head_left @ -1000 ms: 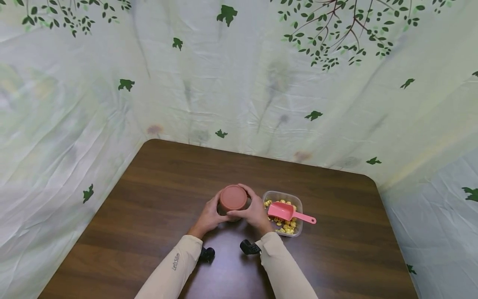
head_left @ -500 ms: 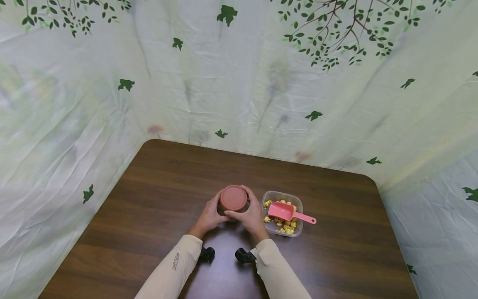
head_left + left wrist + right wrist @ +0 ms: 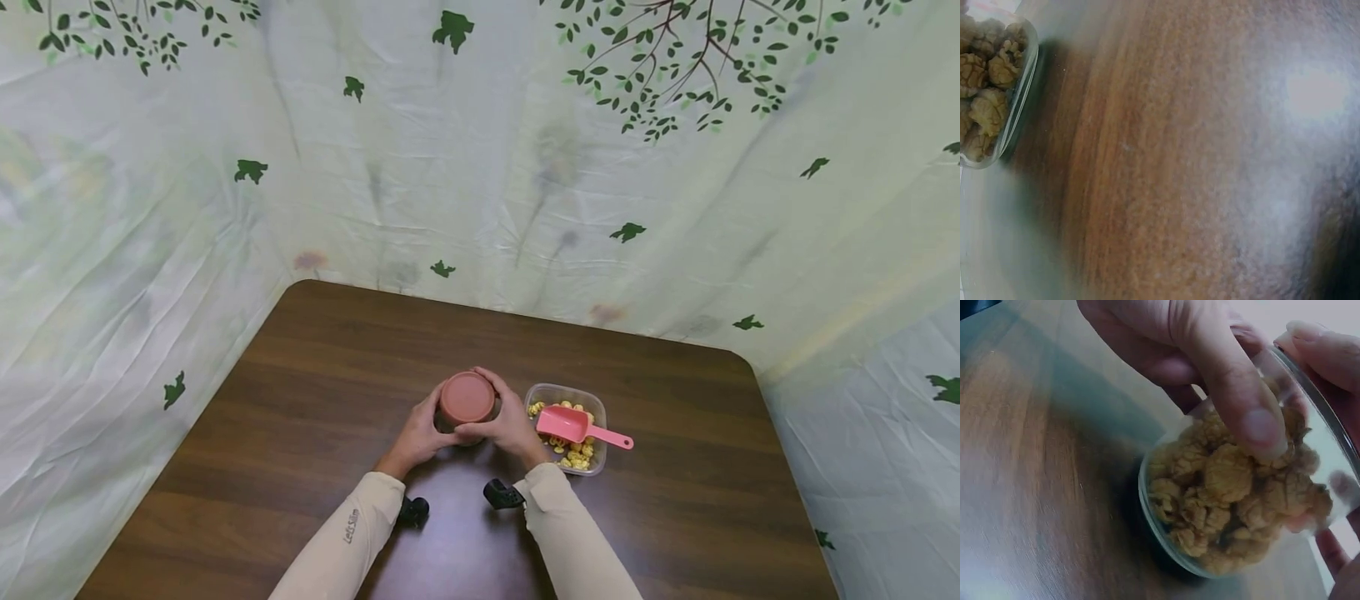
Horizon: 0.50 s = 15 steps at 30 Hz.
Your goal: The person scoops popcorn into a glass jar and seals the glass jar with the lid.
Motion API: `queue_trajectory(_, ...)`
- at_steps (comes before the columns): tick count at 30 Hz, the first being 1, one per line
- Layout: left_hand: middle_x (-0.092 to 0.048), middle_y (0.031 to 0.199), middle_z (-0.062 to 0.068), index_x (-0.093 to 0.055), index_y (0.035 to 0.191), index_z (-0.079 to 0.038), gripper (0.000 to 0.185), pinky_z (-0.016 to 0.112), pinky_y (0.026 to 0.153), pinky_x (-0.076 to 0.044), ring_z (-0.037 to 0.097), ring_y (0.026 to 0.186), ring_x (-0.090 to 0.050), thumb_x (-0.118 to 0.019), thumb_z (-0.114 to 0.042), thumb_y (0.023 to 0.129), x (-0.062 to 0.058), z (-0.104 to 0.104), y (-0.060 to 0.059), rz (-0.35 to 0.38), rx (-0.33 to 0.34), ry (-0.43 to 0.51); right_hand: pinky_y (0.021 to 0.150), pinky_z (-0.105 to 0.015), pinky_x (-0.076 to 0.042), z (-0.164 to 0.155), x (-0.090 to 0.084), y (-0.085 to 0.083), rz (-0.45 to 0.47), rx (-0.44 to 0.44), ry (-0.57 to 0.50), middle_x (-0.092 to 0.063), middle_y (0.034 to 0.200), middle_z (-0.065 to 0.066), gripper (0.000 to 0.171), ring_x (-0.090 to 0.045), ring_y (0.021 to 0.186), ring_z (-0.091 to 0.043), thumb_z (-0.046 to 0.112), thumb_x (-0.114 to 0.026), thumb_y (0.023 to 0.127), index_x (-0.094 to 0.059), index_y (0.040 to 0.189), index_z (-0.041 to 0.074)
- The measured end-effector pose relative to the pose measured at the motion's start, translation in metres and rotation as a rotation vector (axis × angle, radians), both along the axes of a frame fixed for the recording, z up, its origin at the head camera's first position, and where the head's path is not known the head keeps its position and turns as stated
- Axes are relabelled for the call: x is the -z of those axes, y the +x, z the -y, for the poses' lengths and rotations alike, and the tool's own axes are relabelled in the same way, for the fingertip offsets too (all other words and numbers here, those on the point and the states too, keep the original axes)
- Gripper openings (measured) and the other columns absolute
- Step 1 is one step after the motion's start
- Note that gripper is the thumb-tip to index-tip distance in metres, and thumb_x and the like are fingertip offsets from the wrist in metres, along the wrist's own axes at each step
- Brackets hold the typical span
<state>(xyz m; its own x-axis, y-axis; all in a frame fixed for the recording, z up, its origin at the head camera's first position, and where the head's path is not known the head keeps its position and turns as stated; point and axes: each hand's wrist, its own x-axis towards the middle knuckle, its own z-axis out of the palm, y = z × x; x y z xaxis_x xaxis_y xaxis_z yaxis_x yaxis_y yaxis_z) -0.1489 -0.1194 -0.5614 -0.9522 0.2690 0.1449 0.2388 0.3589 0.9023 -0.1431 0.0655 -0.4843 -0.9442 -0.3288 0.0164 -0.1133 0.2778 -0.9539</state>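
Observation:
A round glass jar [image 3: 1155, 534] with a flat reddish lid [image 3: 467, 397] stands between my hands over the middle of the table. Through its clear wall in the right wrist view I see golden popcorn [image 3: 1229, 475]. My left hand [image 3: 418, 433] grips the jar's body from the left, with its thumb [image 3: 1263, 431] pressed on the glass. From the right, my right hand [image 3: 510, 425] curls its fingers and thumb round the lid's edge. The left wrist view catches just the jar's lower end and popcorn at its upper left corner; both hands' grip is outside that view.
Right of my right hand sits a clear plastic tub [image 3: 602, 417] holding yellow popcorn [image 3: 577, 458]. A pink scoop [image 3: 566, 423] lies across it, handle out over the right rim. The brown table [image 3: 337, 350] ends at a leaf-printed curtain [image 3: 480, 167].
My right hand and forearm swung slightly left by half a second ago, then back to the right, round the lid. The left hand and the jar have stayed nearly in place.

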Motion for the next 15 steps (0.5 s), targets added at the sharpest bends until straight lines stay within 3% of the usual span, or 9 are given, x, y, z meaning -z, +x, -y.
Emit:
queue_trajectory(7, -0.05, 0.138, 0.023, -0.036, 0.145, 0.0, 0.092, 0.053, 0.105, -0.036, 0.036, 0.127, -0.047, -0.087, -0.011, 0.069, 0.001, 0.0, 0.001, -0.04, -0.004, 0.012, 0.106, -0.05, -0.036, 0.003, 0.045, -0.009, -0.03, 0.113, -0.004, -0.056, 0.135, -0.003, 0.09, -0.05, 0.125, -0.022, 0.021, -0.091, 0.064, -0.046, 0.142, 0.021)
queue_trajectory(15, -0.051, 0.136, 0.024, -0.037, 0.143, 0.001, 0.091, 0.054, 0.103, -0.037, 0.037, 0.125, -0.048, -0.088, -0.012, 0.069, 0.001, -0.002, 0.003, -0.069, -0.02, 0.012, 0.104, -0.049, -0.039, 0.014, 0.048, 0.0, -0.032, 0.224, -0.077, -0.057, 0.133, -0.006, 0.091, -0.052, 0.122, -0.025, 0.02, -0.092, 0.063, -0.046, 0.142, 0.017)
